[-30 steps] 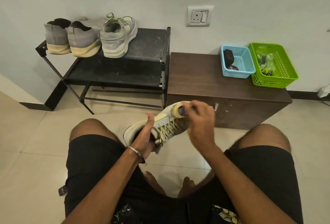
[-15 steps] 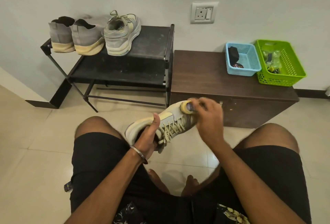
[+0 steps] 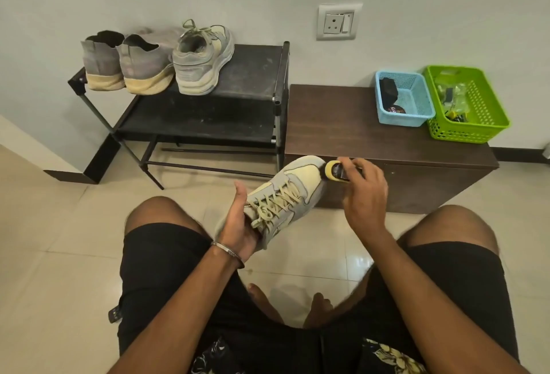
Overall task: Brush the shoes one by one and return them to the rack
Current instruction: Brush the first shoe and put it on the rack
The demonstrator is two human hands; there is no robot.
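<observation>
Head view. The left hand (image 3: 238,224) grips the heel end of a grey and pale-yellow laced sneaker (image 3: 285,195), fingers tucked into or under the collar and thumb raised along its side, holding it in the air above the floor between the knees with the toe pointing away from the person. The right hand (image 3: 361,187) is curled round a small brush (image 3: 336,171) with a yellow end, which sits just beside, perhaps touching, the right flank of the toe box; actual contact cannot be told.

Behind, the black rack (image 3: 253,76) carries three shoes on its top shelf: two grey slip-ons (image 3: 125,61) at the left and, beside them, the matching laced sneaker (image 3: 202,58), heels toward the viewer. The right part of that shelf is bare. To the right of the rack stands a dark wooden cabinet (image 3: 342,123) bearing a blue basket (image 3: 416,105) and a green basket (image 3: 482,105).

Step in hand, as judged: brushing the toe of the second sneaker of the pair, with the three shoes on the rack either done or waiting; which cannot be told. The next move calls for short strokes along the toe and sides while the left hand turns the shoe, then setting it beside its mate on the bare stretch of shelf.
</observation>
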